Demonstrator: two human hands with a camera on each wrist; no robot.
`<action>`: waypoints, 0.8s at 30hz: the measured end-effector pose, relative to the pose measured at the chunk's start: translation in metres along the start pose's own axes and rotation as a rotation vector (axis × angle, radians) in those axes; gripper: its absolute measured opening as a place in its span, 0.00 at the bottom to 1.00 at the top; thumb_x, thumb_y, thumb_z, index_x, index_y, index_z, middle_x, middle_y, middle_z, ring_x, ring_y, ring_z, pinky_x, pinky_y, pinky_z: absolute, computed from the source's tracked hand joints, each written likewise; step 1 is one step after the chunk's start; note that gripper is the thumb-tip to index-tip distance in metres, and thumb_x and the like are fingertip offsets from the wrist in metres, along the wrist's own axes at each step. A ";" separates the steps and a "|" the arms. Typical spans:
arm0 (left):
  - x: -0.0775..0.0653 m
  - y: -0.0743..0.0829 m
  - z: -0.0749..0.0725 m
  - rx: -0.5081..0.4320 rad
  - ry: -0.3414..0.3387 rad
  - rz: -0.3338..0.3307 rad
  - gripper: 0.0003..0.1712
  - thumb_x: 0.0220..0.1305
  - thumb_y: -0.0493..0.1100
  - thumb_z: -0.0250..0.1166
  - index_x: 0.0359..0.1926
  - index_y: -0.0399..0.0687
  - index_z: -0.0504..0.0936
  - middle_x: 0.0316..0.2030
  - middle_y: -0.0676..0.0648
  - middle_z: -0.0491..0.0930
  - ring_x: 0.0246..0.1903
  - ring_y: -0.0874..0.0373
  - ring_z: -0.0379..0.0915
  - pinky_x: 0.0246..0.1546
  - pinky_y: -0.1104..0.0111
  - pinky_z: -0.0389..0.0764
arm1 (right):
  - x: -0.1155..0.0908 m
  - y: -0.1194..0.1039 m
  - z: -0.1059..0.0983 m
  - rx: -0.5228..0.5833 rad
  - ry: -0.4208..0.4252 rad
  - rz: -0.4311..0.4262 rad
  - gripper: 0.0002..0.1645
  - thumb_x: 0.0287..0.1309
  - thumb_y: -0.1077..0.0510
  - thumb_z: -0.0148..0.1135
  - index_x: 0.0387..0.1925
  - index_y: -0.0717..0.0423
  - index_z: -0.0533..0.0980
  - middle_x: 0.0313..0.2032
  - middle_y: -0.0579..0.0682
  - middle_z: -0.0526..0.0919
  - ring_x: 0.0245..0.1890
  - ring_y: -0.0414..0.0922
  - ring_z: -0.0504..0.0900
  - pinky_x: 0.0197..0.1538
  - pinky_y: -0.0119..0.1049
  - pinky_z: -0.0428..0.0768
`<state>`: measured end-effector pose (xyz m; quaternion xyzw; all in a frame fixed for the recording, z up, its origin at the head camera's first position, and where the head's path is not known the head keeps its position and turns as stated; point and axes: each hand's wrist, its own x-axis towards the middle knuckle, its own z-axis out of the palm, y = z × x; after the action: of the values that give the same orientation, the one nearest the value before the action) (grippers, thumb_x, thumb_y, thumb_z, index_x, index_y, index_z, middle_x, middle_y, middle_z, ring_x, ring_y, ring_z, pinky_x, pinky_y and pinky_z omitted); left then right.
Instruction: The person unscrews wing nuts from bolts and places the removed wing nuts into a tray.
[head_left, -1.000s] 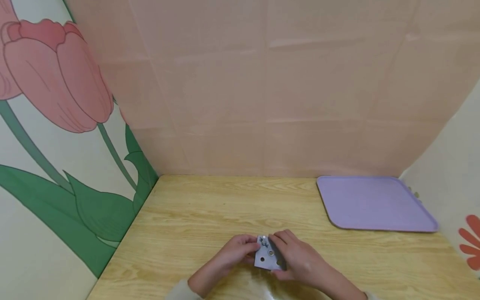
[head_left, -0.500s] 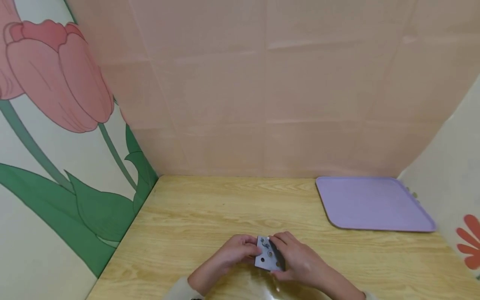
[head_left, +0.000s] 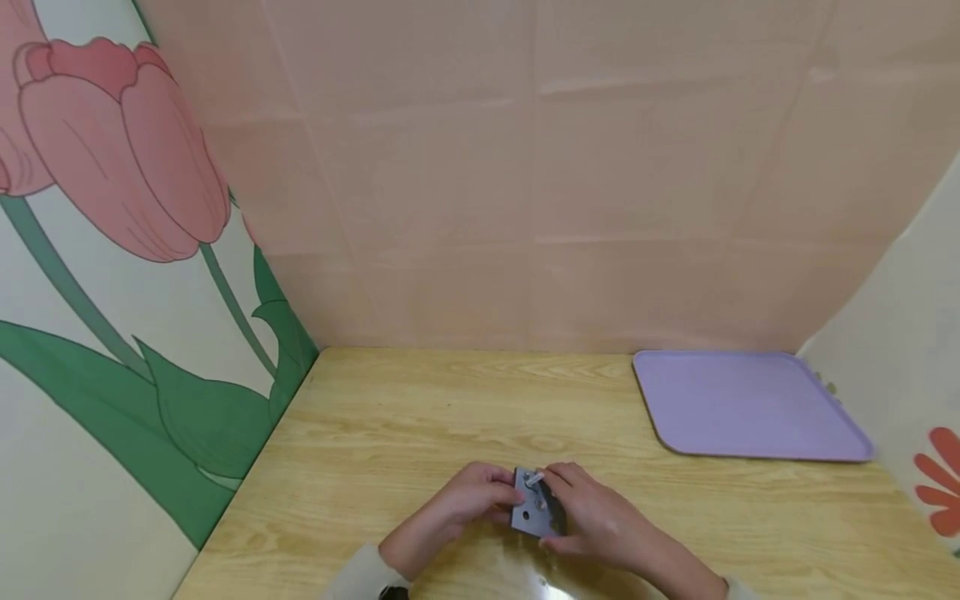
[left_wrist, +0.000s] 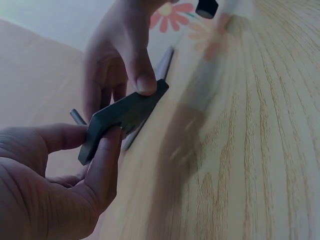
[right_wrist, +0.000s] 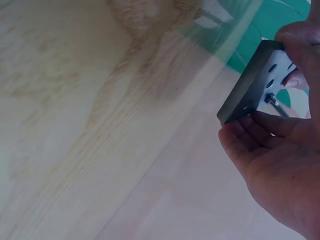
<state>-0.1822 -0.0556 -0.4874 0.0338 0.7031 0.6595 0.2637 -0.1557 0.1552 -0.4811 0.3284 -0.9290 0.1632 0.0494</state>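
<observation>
Both hands hold a grey metal plate (head_left: 531, 521) with several round holes, raised over the near middle of the table. Its thick dark edge shows in the left wrist view, where the plate (left_wrist: 127, 110) is tilted. My left hand (head_left: 471, 502) pinches one end between thumb and fingers. On the opposite side my right hand (head_left: 603, 521) grips the plate by its edges, thumb at one end and fingers at the other. A slim metal pin (right_wrist: 276, 106) sticks out of a hole near one end, close to the right fingertips. The fingers hide part of the plate.
A purple tray (head_left: 750, 408) lies at the back right of the wood-grain table (head_left: 390, 433). A pinkish sheet (head_left: 525, 208) covers the back wall, and a tulip-painted wall (head_left: 120, 167) stands at the left. Another pale wall closes the right side.
The pin now shows as a longer rod standing out from the plate's face, where earlier little of it showed. Both hands keep nearly the same place and hold.
</observation>
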 end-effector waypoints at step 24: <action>-0.002 0.002 0.006 0.039 0.038 -0.009 0.13 0.49 0.34 0.65 0.39 0.33 0.79 0.31 0.45 0.82 0.29 0.57 0.79 0.29 0.68 0.82 | 0.013 0.000 -0.005 0.083 0.084 -0.006 0.16 0.52 0.51 0.65 0.43 0.46 0.75 0.36 0.37 0.76 0.35 0.33 0.76 0.35 0.30 0.77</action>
<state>-0.1785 -0.0506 -0.4849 0.0235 0.7207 0.6452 0.2526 -0.1659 0.1493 -0.4740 0.3257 -0.9176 0.2152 0.0748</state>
